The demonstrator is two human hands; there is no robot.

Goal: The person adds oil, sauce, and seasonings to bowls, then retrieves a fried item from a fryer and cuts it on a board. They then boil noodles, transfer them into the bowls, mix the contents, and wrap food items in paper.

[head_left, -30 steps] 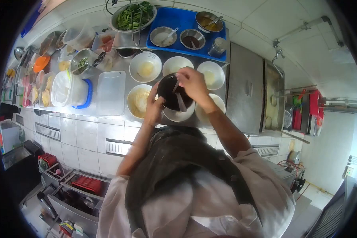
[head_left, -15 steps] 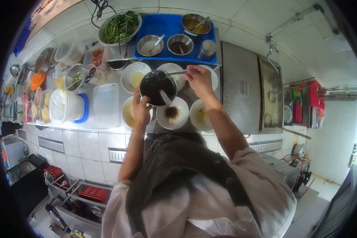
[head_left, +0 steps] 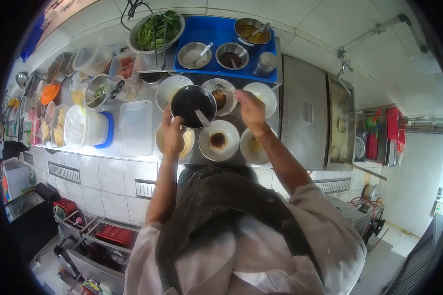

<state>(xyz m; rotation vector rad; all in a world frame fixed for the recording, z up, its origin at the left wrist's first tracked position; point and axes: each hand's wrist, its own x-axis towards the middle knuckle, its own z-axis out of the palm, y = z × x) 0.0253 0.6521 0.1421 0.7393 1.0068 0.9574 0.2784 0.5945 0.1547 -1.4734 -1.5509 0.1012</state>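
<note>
My left hand point(head_left: 173, 129) grips the rim of a metal bowl of dark sauce point(head_left: 188, 104), in which a pale-handled utensil point(head_left: 202, 118) leans. My right hand point(head_left: 251, 109) is closed around the thin handle of a small ladle point(head_left: 220, 89). The ladle's head is over the back middle white bowl point(head_left: 231, 102), where dark brown sauce shows. In the front middle white bowl point(head_left: 234, 143) lies a patch of dark sauce. Beside it are the front right bowl point(head_left: 247, 156) and the front left bowl point(head_left: 187, 149), partly hidden by my left hand. Another white bowl point(head_left: 269, 101) stands at the back right.
A blue tray point(head_left: 206, 30) behind the bowls carries several metal bowls and a shaker jar point(head_left: 266, 64). Left of it is a colander of greens point(head_left: 157, 32) with tongs. A clear lid point(head_left: 136, 129) and a white tub point(head_left: 86, 129) lie to the left; a metal cover point(head_left: 302, 108) is right.
The ladle has moved from above the dark sauce bowl to the back middle white bowl. Brown sauce now shows there. The whole view has shifted slightly.
</note>
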